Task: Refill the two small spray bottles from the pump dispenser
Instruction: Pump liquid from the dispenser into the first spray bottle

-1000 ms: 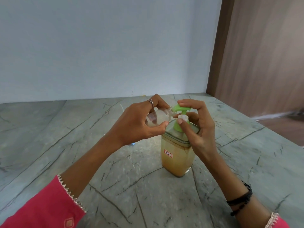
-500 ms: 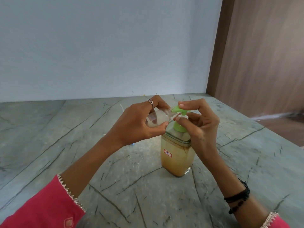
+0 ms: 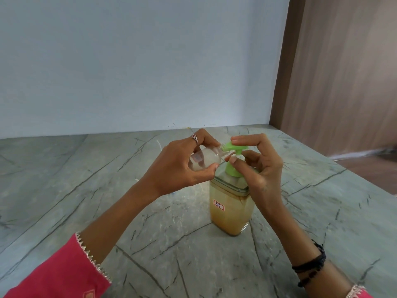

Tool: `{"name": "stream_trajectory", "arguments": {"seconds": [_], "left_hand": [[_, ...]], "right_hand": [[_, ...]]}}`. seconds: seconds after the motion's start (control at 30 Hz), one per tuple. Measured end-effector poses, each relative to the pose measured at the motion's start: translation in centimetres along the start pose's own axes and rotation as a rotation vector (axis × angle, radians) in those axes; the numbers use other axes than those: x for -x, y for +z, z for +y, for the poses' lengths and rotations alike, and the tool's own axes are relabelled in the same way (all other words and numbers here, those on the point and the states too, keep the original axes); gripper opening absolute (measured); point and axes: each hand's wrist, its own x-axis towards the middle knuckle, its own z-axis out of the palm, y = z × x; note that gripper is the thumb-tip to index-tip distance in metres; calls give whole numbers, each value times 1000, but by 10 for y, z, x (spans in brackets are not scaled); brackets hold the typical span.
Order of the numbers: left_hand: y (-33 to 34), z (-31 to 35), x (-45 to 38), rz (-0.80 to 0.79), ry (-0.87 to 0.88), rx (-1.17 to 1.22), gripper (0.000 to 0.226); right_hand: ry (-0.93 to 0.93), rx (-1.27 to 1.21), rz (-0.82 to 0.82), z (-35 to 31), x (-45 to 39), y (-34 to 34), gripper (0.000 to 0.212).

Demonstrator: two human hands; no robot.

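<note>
1. The grey veined stone surface carries a square clear pump dispenser of amber liquid, standing upright near the middle.
2. The right hand rests on its green pump head, fingers curled over the top and stem.
3. The left hand grips a small clear spray bottle, tilted, mouth touching the nozzle.
4. Filling looks barely begun: the bottle appears nearly empty.
5. The second bottle is not visible; the liquid level is hard to read.

— What's hidden?
— The left hand covers much of the small spray bottle; its liquid level can't be told.
— And the edges?
— Both sleeves are cut off; something at the right edge is blurred.
</note>
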Motion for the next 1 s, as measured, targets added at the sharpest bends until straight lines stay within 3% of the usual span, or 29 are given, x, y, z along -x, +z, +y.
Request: {"name": "stream_trajectory", "arguments": {"seconds": [0.27, 1.0], "left_hand": [[-1, 3, 0, 8, 16, 11, 33], [2, -3, 1, 7, 35, -23, 33]], "right_hand": [[-91, 23, -97, 5, 4, -6, 27], [-189, 147, 12, 6, -3, -1, 21]]}}
